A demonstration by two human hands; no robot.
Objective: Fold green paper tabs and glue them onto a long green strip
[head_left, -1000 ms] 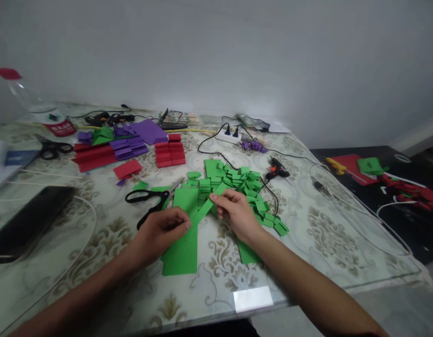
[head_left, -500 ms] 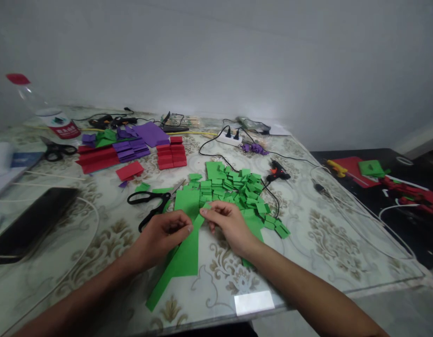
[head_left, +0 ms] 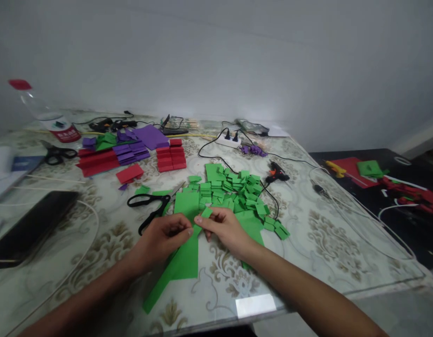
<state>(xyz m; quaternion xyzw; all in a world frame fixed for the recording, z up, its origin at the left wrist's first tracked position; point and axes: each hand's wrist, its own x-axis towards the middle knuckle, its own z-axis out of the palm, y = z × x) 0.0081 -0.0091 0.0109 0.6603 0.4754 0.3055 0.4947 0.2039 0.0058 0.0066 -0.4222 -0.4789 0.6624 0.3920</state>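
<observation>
Between my two hands runs a green paper strip [head_left: 159, 286], its long lower end slanting toward the table's front edge. My left hand [head_left: 169, 236] is closed, with thumb and forefinger pinching the strip. My right hand [head_left: 221, 228] pinches the strip's upper end, and a small green tip shows above its thumb. Under the hands lies a wider green paper sheet [head_left: 188, 260]. Black-handled scissors [head_left: 156, 202] rest just beyond my left hand, blades partly over the green paper. A heap of small folded green paper pieces [head_left: 237, 187] spreads beyond my right hand.
Folded red paper pieces [head_left: 170, 157] and purple ones [head_left: 132, 150] lie farther back. A glue gun [head_left: 277, 173] with its cord sits right of the heap, near a white power strip [head_left: 228, 140]. At left are a phone [head_left: 34, 227], a bottle [head_left: 60, 126] and more scissors [head_left: 57, 153].
My right hand has shifted slightly left and down, nearer my left hand. More of the strip's end now shows above the right thumb.
</observation>
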